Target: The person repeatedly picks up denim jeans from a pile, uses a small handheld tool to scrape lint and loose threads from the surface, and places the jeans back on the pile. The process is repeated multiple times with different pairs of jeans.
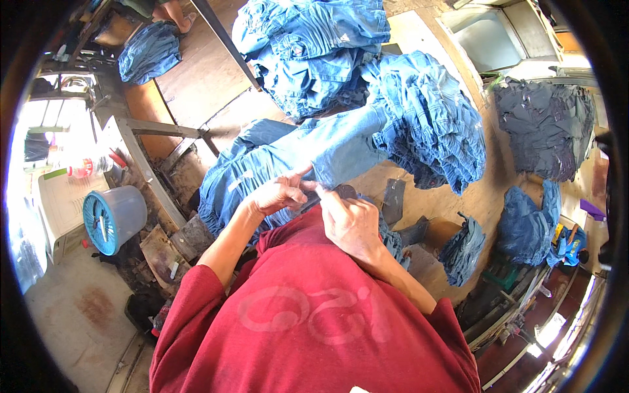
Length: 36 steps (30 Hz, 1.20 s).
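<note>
A light-blue denim piece (347,147) stretches across the work surface in front of me, with its near edge at my fingers. My left hand (282,194) pinches this edge, its fingers bent and close together. From the other side my right hand (350,223) grips the same edge, thumb and forefinger nearly meeting the left fingertips. What lies between the fingertips is too small to make out. More crumpled denim (246,167) lies beyond and left of my left hand. Past the right hand, a thick stack of folded denim (429,118) touches the far end of the piece.
A tall denim pile (314,46) stands at the back. Dark grey garments (544,128) and a blue denim heap (527,223) lie at the right. On the left are a wooden frame (154,173) and a clear bucket with a blue rim (128,216). A person's foot (185,23) shows far left.
</note>
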Each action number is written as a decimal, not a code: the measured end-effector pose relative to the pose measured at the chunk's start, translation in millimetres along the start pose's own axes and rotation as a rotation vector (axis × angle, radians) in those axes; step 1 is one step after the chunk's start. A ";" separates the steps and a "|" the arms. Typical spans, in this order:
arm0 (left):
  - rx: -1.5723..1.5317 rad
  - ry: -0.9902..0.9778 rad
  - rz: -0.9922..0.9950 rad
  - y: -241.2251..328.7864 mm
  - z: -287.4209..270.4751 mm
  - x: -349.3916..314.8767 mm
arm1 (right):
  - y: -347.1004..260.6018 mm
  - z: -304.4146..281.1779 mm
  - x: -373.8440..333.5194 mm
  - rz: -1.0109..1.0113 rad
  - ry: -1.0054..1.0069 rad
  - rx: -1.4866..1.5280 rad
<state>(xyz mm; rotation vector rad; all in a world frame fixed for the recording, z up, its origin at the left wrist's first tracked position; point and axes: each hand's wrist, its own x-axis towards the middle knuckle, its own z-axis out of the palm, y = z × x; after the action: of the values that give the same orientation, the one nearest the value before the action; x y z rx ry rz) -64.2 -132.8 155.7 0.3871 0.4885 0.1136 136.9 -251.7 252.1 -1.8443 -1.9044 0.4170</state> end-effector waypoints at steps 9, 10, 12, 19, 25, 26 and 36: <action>0.096 0.201 0.006 -14.1 25.0 2.9 | 11.5 -11.1 -15.9 0.393 -0.071 0.516; 0.125 0.250 0.003 -16.4 28.0 6.1 | 18.2 -10.9 -15.9 0.426 -0.031 0.565; 0.094 0.345 0.012 -22.1 34.4 12.6 | 32.5 -6.7 -12.3 0.479 0.017 0.513; 0.113 0.482 0.123 -34.7 46.7 19.2 | 46.8 10.9 0.8 0.444 -0.128 0.689; 0.166 0.513 0.188 -39.6 49.7 19.9 | 42.0 8.9 15.0 0.338 -0.176 0.371; 0.171 0.532 0.182 -40.6 50.2 20.4 | 42.4 9.3 15.2 0.333 -0.180 0.354; 0.189 0.610 0.257 -52.0 49.7 27.8 | 72.3 38.0 6.9 0.778 -0.236 1.007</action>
<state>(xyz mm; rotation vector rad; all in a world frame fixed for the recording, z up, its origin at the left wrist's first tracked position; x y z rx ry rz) -15.2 -191.9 163.7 0.6030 1.0550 0.4441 179.2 -237.0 183.5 -1.7011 -0.6763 1.5453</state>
